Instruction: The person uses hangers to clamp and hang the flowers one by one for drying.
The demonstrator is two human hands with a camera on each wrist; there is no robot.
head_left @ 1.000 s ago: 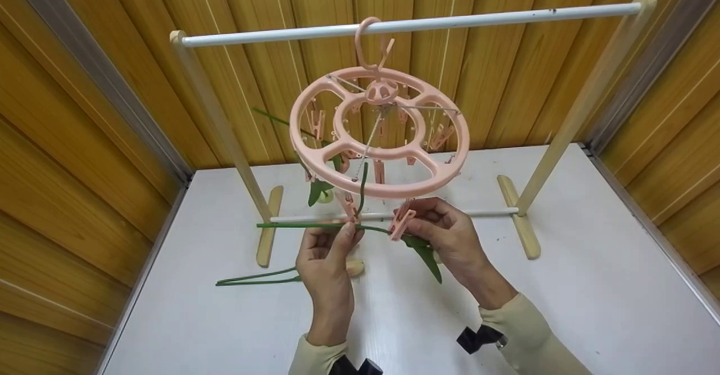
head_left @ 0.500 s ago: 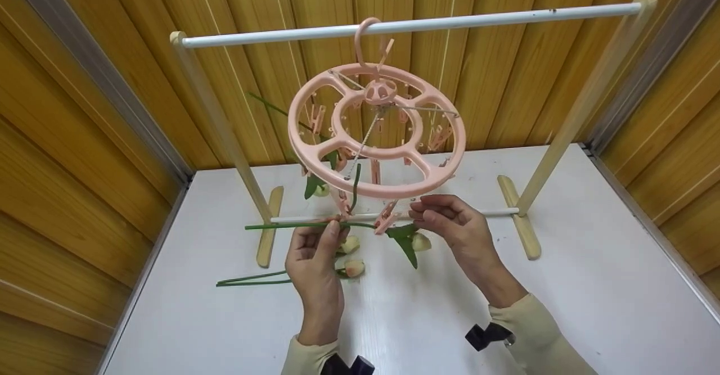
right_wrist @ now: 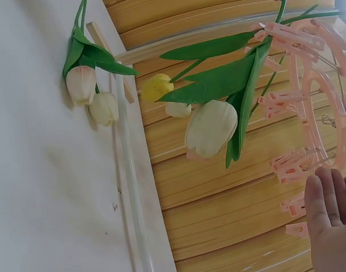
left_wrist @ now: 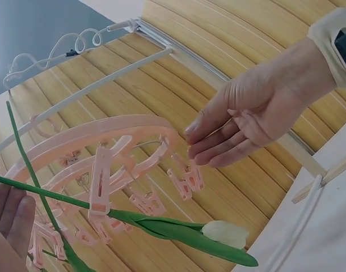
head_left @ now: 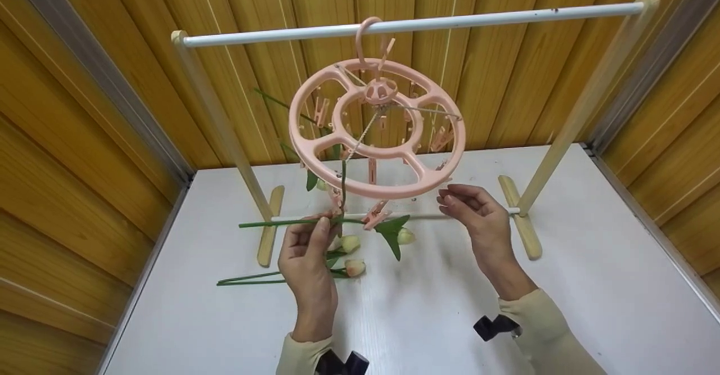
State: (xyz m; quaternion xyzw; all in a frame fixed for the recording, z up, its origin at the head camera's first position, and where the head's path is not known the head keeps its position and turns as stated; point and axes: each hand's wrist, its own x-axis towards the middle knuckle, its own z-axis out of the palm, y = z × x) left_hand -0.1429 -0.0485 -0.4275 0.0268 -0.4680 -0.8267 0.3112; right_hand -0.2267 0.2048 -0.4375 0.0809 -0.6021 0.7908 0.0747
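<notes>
My left hand (head_left: pixel 309 262) pinches the green stem of a white tulip (head_left: pixel 405 236), which lies sideways with its leaf and bloom to the right. A pink clothespin (head_left: pixel 376 215) hanging from the round pink hanger (head_left: pixel 382 190) grips this stem near the leaf; the left wrist view shows the clothespin (left_wrist: pixel 99 181) across it. To the right of the hanger, my right hand (head_left: pixel 484 223) is raised, holding nothing, its fingers loosely bent. Another green stem (head_left: pixel 343 181) stands upright beside the left fingers. More tulips hang behind, among them a yellow one (right_wrist: pixel 157 88).
The hanger hooks over the white top bar (head_left: pixel 506 18) of a wooden-legged rack. Under it, two tulips (head_left: pixel 354 268) lie on the white table (head_left: pixel 427 330), partly behind the left hand. Several other clothespins (head_left: pixel 441 139) dangle from the ring. Wood-patterned panels (head_left: pixel 506 82) enclose the table.
My right hand has let go of the clothespin and drawn away to the right. The left hand, still on the stem, has shifted left with the tulip, and the hanger has tilted slightly.
</notes>
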